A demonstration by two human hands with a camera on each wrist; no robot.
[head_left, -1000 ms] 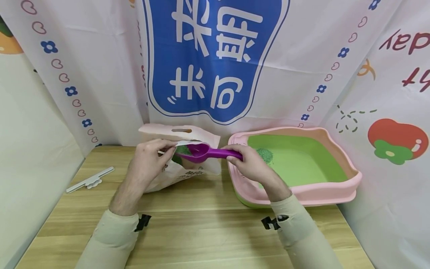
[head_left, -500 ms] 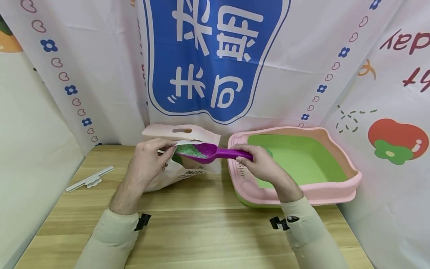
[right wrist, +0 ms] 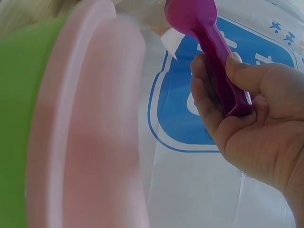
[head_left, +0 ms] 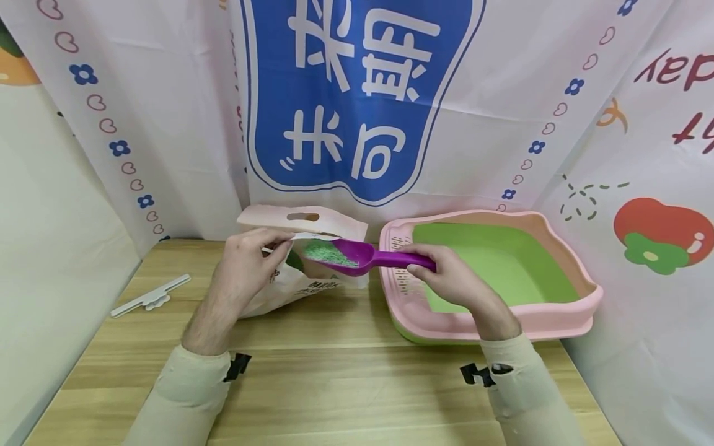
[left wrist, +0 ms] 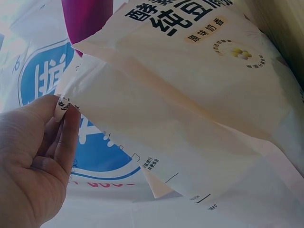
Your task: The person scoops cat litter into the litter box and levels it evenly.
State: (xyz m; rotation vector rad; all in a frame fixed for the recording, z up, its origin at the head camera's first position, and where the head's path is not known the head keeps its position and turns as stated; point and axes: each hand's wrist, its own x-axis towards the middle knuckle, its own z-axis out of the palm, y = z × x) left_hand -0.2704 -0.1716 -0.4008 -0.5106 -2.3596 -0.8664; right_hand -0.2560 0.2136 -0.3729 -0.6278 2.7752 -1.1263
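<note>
My right hand (head_left: 457, 275) grips the handle of a purple scoop (head_left: 362, 255), its fingers wrapped round it in the right wrist view. Green granules (head_left: 329, 253) lie in the scoop's bowl, at the opening of a pale printed litter bag (head_left: 295, 296). My left hand (head_left: 245, 266) pinches the bag's edge between thumb and fingers, keeping its mouth apart. The left wrist view has the printed bag (left wrist: 156, 90) hanging from that pinch. Right of the bag stands a pink-rimmed litter box (head_left: 502, 325) with a green base; the right hand is over its left side.
A white sealing clip (head_left: 152, 298) lies at the left on the wooden table (head_left: 334, 384). Behind the bag and box hangs a printed white cloth (head_left: 184, 124) with a blue sign, reaching down to the table's back edge.
My right hand has drawn the scoop rightward, partly out of the bag, bringing green granules into view. The granule pile in the litter box is now hidden behind that hand. The left hand stays put.
</note>
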